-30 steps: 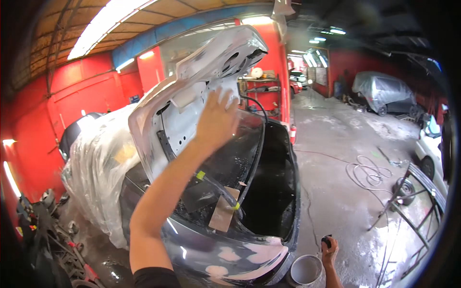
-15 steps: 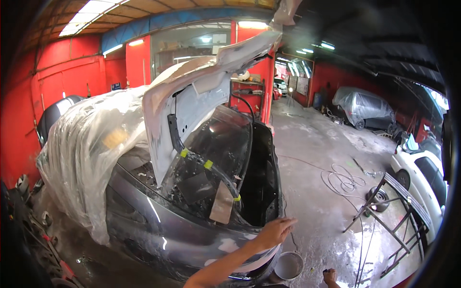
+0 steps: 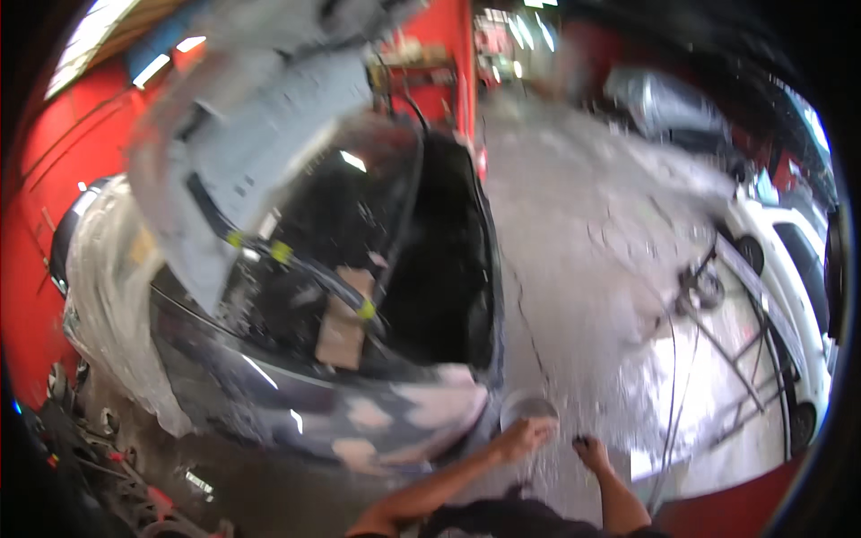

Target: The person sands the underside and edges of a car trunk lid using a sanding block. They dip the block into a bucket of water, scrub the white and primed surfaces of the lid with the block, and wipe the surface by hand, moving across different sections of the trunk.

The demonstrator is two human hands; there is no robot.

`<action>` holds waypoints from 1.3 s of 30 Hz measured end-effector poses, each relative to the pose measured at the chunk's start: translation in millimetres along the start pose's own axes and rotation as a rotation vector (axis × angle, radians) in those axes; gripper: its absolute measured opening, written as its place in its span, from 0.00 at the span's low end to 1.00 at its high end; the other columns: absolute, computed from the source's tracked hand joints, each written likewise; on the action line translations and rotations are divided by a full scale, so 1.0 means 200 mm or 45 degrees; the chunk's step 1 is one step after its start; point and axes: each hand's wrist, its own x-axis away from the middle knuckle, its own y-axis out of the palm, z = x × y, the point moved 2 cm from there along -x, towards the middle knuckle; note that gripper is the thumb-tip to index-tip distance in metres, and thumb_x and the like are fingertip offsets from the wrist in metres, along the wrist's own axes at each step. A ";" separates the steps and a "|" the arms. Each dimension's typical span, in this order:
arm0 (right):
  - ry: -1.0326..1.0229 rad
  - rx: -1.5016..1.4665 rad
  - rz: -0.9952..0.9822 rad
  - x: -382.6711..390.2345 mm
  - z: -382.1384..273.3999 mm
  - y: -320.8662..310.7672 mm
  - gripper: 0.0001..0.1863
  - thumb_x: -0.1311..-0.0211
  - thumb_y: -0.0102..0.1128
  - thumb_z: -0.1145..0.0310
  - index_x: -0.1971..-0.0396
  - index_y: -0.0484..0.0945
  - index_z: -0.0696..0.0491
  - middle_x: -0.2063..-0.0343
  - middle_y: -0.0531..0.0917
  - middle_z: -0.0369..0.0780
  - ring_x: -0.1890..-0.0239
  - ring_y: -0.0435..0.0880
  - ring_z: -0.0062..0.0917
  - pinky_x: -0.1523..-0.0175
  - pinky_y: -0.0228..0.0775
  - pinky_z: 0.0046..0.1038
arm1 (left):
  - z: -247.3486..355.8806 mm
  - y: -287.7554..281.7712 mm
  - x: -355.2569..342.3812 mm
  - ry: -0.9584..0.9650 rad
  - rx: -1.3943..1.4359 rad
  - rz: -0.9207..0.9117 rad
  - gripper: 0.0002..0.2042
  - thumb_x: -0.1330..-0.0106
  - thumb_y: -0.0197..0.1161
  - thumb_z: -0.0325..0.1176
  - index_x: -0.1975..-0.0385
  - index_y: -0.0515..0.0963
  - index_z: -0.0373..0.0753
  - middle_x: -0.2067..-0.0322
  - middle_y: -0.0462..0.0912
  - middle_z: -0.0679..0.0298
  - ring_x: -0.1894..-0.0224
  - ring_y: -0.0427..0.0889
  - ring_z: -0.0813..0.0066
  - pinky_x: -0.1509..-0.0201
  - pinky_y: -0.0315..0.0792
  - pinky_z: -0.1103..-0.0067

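Note:
My left hand (image 3: pixel 527 437) is over the near side of a round grey bucket (image 3: pixel 529 406) on the floor, by the car's rear corner. Its fingers look loosely bent and apart, with nothing seen in them, though motion blurs them. To the right, my right hand (image 3: pixel 593 455) is closed around a small dark thing that I cannot make out. At the left stands a dark grey car (image 3: pixel 269 394) with its trunk lid (image 3: pixel 269 134) raised. Pale sanded or filled patches (image 3: pixel 430 403) mark its rear corner. Yellow tape wraps the hinge arm (image 3: pixel 314 273).
A piece of brown cardboard (image 3: pixel 343 327) lies by the trunk opening. Plastic sheeting (image 3: pixel 117 305) drapes the car's left part. To the right are a metal stand (image 3: pixel 744 359), a loose wheel (image 3: pixel 707 289) and a white car (image 3: pixel 798 296). Hoses or cables run over the wet floor (image 3: pixel 574 296).
My view has swung downward and right. My left hand has gone from beside the car's rear corner to over the bucket, its fingers more bent. My right hand and forearm show more fully.

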 end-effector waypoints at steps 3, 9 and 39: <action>-0.124 -0.013 0.004 -0.14 0.23 -0.04 0.17 0.40 0.68 0.57 0.58 0.88 0.54 0.72 0.88 0.44 0.71 0.86 0.27 0.62 0.77 0.32 | -0.08 0.18 -0.17 0.123 -0.026 0.191 0.14 0.28 0.61 0.34 0.49 0.81 0.32 0.53 0.86 0.46 0.51 0.87 0.59 0.46 0.78 0.68; 0.471 -0.773 -0.215 -0.32 0.41 -0.03 0.12 0.35 0.64 0.63 0.64 0.82 0.58 0.76 0.79 0.34 0.76 0.76 0.19 0.74 0.69 0.25 | -0.50 0.60 -0.31 -0.557 0.322 0.140 0.13 0.24 0.57 0.33 0.52 0.82 0.31 0.66 0.89 0.55 0.62 0.89 0.73 0.60 0.82 0.74; 0.346 -0.263 -0.411 -1.73 1.84 2.47 0.30 0.34 0.59 0.53 0.44 0.78 0.65 0.50 0.83 0.62 0.44 0.82 0.52 0.38 0.74 0.44 | -3.37 1.50 -0.88 -1.628 1.381 0.929 0.47 0.26 0.45 0.68 0.23 0.49 0.32 0.23 0.53 0.46 0.23 0.55 0.56 0.21 0.51 0.62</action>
